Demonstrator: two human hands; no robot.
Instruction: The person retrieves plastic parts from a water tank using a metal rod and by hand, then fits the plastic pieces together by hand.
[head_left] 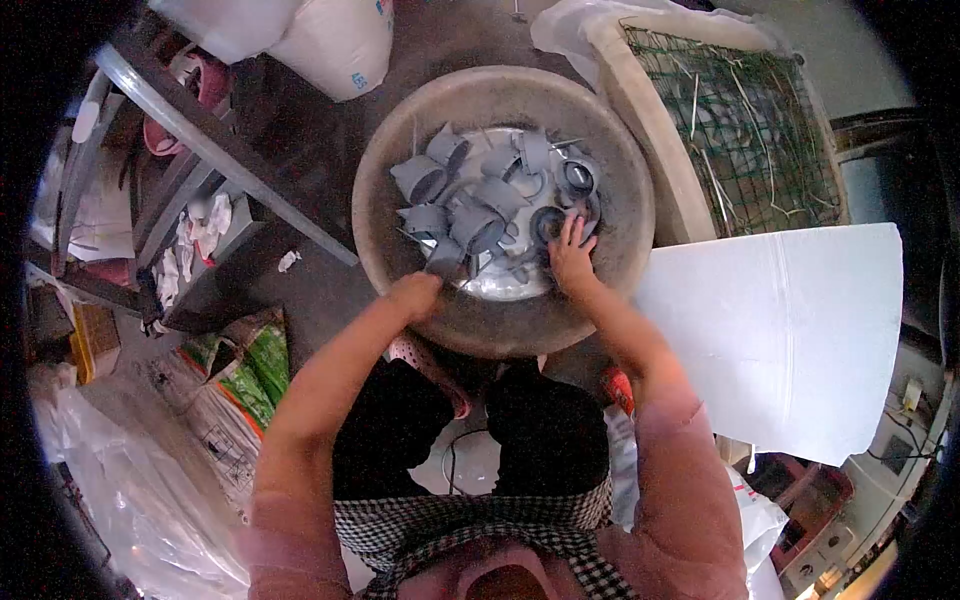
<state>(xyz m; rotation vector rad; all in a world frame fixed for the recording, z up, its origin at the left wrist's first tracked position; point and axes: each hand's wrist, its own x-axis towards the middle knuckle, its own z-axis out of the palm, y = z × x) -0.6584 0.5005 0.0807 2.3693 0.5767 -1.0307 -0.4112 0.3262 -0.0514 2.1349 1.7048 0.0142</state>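
A large round basin (385, 130) in front of me holds several grey plastic parts (478, 226), shaped like short cups or rings with thin tabs, heaped on its shiny bottom. At the basin's near left rim, my left hand (414, 297) is closed, its fingertips partly hidden, around the near end of a grey plastic piece (446, 257). My right hand (572, 256) reaches into the basin's right side with fingers spread. Its fingertips touch the grey round parts there, beside a dark ring-shaped part (547, 225).
A white board (775, 340) lies to the right, below a pale-framed crate with green netting (740, 130). A metal frame (225, 155) stands at left. White sacks (335, 45) are at the back. Plastic bags (140, 490) and a green printed sack (255, 370) lie at left.
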